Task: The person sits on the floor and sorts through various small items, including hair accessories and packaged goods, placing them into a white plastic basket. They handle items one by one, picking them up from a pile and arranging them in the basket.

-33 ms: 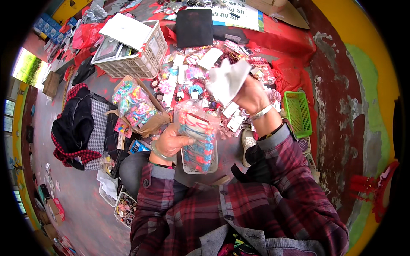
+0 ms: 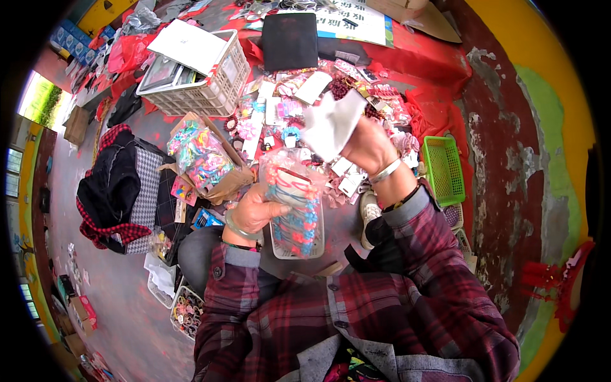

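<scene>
My left hand [image 2: 252, 213] grips the side of a clear plastic bag [image 2: 293, 207], its thumb across the front. Packed in the bag are coral-pink and blue hair bands, with a whitish piece near the top. Beneath the bag, a white plastic basket [image 2: 278, 253] stands by my knees. Farther up and to the right, my right hand [image 2: 369, 148] holds a crumpled white sheet [image 2: 333, 124], paper or thin cloth. That sheet hangs over a spread of hair accessories [image 2: 280, 114] on the floor, and most of the right fingertips are hidden behind it.
An open carton [image 2: 237, 181] of colourful bagged bands lies at left, below a white crate [image 2: 218, 90]. On the right is a green basket [image 2: 444, 170]. Dark clothing [image 2: 114, 184] covers a chair or bag at far left. A black flat case [image 2: 290, 42] lies beyond the accessories.
My right hand has shifted slightly left and toward me with the white sheet. My left hand and the plastic bag look unmoved.
</scene>
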A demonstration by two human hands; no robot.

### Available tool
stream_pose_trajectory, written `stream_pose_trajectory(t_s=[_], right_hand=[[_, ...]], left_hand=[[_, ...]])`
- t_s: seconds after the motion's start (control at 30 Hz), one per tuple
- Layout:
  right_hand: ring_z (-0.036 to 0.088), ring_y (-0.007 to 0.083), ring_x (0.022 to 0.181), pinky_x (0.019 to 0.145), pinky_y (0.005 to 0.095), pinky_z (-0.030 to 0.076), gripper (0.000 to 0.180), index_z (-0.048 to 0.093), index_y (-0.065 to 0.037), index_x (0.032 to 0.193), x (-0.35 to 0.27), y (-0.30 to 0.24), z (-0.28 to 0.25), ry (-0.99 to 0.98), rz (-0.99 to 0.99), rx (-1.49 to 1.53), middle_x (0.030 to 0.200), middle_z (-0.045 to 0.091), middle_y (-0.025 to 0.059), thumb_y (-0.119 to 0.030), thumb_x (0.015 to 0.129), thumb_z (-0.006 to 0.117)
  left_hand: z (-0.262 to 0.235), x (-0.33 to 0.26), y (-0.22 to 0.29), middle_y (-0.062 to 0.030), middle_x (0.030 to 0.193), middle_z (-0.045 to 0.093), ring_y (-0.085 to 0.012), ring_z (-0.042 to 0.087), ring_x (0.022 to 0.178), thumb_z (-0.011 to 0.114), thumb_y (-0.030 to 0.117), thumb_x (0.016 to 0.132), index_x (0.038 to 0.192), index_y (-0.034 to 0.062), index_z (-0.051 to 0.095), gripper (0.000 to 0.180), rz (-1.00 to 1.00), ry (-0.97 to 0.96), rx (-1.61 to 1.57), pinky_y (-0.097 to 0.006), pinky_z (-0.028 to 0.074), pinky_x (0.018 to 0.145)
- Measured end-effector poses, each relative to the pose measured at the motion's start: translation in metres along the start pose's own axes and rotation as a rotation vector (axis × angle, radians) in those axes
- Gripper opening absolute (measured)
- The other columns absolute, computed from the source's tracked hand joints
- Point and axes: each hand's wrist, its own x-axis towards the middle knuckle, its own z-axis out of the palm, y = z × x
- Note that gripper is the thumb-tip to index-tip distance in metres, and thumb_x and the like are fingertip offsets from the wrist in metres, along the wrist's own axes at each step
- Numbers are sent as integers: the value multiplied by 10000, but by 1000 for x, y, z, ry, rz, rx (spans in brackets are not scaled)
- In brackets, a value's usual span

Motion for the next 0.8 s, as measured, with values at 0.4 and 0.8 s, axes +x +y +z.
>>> stream_pose_trajectory(t_s=[0.4, 0.8], right_hand=[[592, 181, 1026, 908, 318, 465, 380, 536, 40, 1195, -14, 51, 21, -252, 189, -50, 1150, 606, 115, -196, 904, 592], [605, 202, 1016, 909, 360, 470, 366, 544, 20, 1188, -13, 26, 23, -87, 87, -40, 1136, 615, 105, -233, 924, 546]], left_hand=[[-5, 4, 0, -116, 1118, 627, -204, 595, 1040, 637, 16, 801, 1164, -35, 569, 373, -174, 55, 3, -346, 452, 919], [-2, 2, 5, -117, 1099, 641, -195, 604, 1022, 610, 3, 811, 1138, -43, 590, 331, -136, -2, 74, -332, 453, 917]])
